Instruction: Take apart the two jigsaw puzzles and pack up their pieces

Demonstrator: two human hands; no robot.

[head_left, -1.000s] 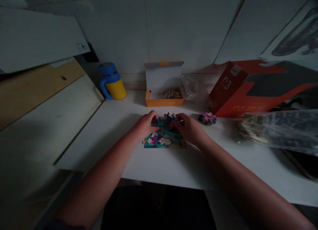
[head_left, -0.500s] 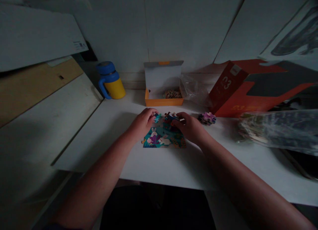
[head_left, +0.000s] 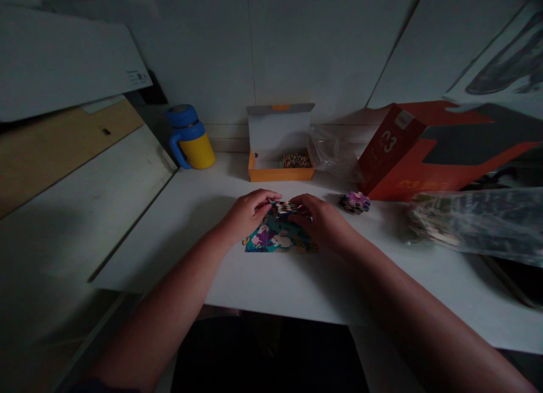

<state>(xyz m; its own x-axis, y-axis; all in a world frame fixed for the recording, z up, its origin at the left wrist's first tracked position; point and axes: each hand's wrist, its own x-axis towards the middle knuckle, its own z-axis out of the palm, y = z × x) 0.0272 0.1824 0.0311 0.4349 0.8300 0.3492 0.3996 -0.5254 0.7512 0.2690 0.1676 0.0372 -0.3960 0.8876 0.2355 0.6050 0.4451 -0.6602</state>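
Observation:
A partly assembled jigsaw puzzle (head_left: 275, 237) with rabbits on a teal ground lies on the white table (head_left: 271, 280). Above its far edge my left hand (head_left: 246, 212) and my right hand (head_left: 320, 217) meet, both with fingers closed on a small stack of puzzle pieces (head_left: 286, 208) lifted between them. A small clump of purple pieces (head_left: 354, 202) sits on the table to the right of my right hand.
An open orange box (head_left: 280, 150) with pieces inside stands at the back, a crumpled clear bag (head_left: 333, 152) beside it. A blue and yellow mug (head_left: 190, 138) is at back left. A large red carton (head_left: 432, 150) and a plastic bag of pieces (head_left: 479, 220) lie right.
Both hands have come together and lifted a stack of pieces off the puzzle's far edge; a second ago they rested flat on the puzzle.

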